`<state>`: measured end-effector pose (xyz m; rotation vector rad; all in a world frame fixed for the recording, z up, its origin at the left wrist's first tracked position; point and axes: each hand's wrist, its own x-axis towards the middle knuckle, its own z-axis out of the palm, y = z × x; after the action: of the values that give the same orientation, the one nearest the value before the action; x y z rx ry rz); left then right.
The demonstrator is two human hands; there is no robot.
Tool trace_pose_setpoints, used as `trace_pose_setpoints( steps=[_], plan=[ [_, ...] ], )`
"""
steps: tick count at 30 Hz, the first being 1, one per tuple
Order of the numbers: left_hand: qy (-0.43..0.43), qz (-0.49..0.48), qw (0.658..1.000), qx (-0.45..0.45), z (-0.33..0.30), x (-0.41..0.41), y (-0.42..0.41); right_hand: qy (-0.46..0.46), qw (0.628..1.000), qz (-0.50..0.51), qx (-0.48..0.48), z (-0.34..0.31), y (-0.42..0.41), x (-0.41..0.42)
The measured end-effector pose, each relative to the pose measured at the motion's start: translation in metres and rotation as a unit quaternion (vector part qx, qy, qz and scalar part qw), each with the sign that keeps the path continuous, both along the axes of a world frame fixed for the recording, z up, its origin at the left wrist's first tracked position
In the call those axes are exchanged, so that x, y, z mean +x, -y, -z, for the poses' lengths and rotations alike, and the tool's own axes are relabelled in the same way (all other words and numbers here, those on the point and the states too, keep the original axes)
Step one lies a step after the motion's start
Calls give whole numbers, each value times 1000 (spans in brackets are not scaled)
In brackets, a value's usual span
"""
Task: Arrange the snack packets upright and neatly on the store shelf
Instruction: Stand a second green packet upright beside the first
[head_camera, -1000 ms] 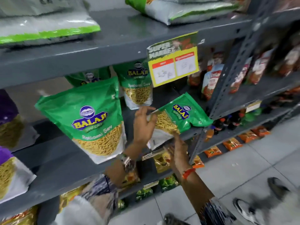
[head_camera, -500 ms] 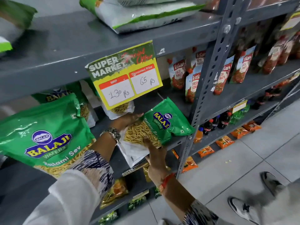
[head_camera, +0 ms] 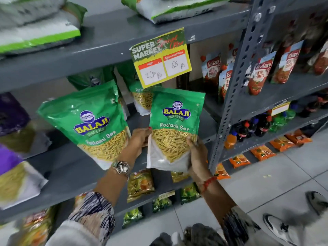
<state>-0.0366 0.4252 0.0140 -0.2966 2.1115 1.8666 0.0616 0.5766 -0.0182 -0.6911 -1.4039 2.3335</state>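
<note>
I hold a green Balaji Ratlami Sev packet (head_camera: 174,128) upright in front of the grey middle shelf (head_camera: 74,167). My left hand (head_camera: 139,139) grips its left edge. Its lower right corner rests in my right hand (head_camera: 197,153). A second, larger-looking green sev packet (head_camera: 88,121) leans on the shelf to the left. Two more green packets (head_camera: 140,96) stand behind, partly hidden by the price tag.
A yellow-green price tag (head_camera: 160,58) hangs from the upper shelf edge. A perforated grey upright post (head_camera: 236,82) stands just right of the held packet. Tomato ketchup pouches (head_camera: 259,73) fill the neighbouring shelf. Purple packets (head_camera: 12,157) sit at far left, small packets and bottles below.
The packet has gone from lying tilted on its side to standing upright with its front facing me. Both hands shifted to its lower edges, and the view swung left.
</note>
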Motion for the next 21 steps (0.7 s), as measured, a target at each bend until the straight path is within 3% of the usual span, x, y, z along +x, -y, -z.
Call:
trace_pose_setpoints(
  steps=[7,13,21],
  plan=[
    [-55,-102,989,97,-13,83,22,-61,995,-76,1,-14,0,53],
    [-90,-114,971,188,-20,132,36,-103,989,-101,32,-25,-1,88],
    [-106,-120,965,206,-20,144,39,-114,986,-114,48,-27,1,98]
  ],
)
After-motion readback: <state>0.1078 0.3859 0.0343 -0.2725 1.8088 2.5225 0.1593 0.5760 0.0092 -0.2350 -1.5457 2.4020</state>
